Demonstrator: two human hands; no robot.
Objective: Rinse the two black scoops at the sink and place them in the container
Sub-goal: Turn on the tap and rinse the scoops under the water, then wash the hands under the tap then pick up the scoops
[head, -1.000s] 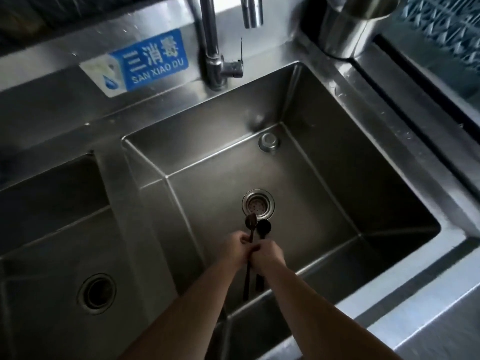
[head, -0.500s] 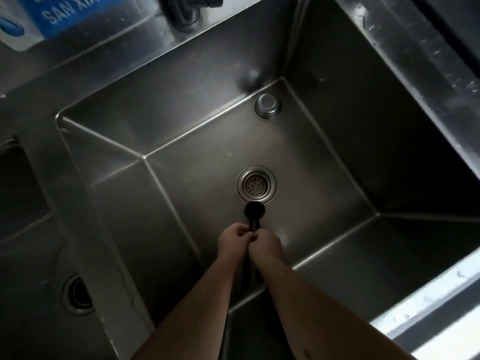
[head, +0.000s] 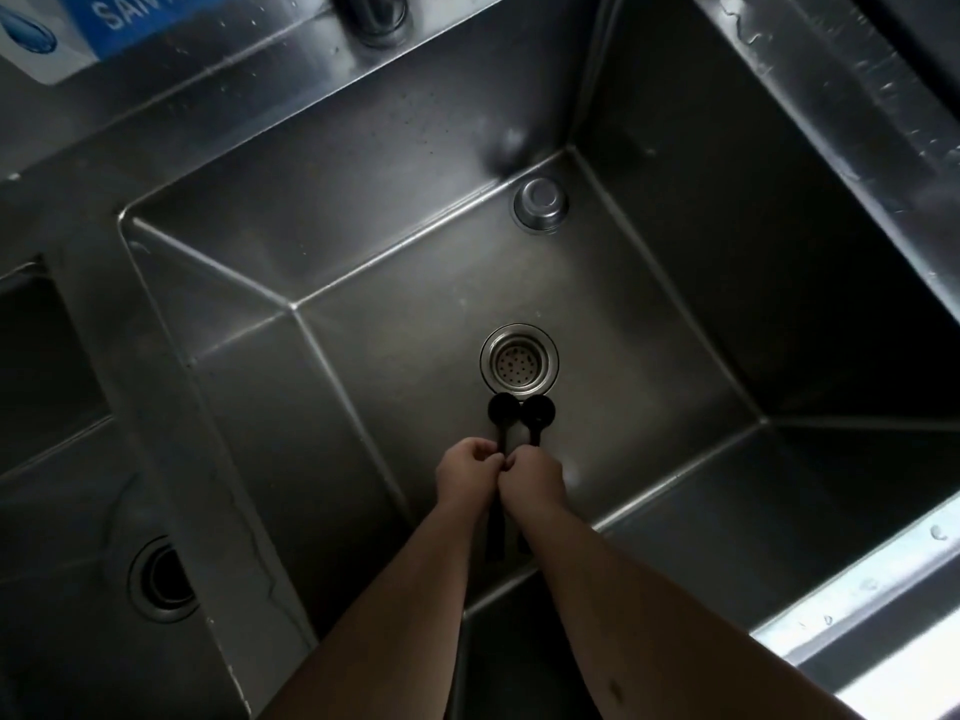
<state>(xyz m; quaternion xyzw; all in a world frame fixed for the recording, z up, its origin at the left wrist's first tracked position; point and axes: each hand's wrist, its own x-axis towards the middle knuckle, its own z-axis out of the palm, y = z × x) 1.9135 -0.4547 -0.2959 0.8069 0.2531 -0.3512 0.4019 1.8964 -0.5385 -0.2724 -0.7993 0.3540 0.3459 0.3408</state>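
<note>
- Curling tight, the fingers (head: pixel 480 452) of our left hand (head: pixel 465 472) are wrapped round the thin black handle of the left black plastic scoop (head: pixel 503 407); the fingers of our right hand (head: pixel 535 475) are closed the same way on the handle of the right black plastic scoop (head: pixel 538 409).
- Both fists touch knuckle to knuckle, and the two round scoop heads stick out just past them, side by side and nearly touching.
- We hold the scoops low inside the deep stainless steel sink basin (head: pixel 363 407), their heads just beside the round perforated steel drain strainer (head: pixel 519 360).
- We judge these scoops light and stiff, slim enough that a wet handle could twist or slip; a grip close behind the head, as now, gives the best control, while the long handle tails hang down between our forearms.
- No water stream shows, and only the base of the chrome tap (head: pixel 376 18) is in view at the top edge, so we judge the rinse is either not running or done; we cannot tell which.
- A second steel basin (head: pixel 62 511) lies to the left; the container is not in view.
</note>
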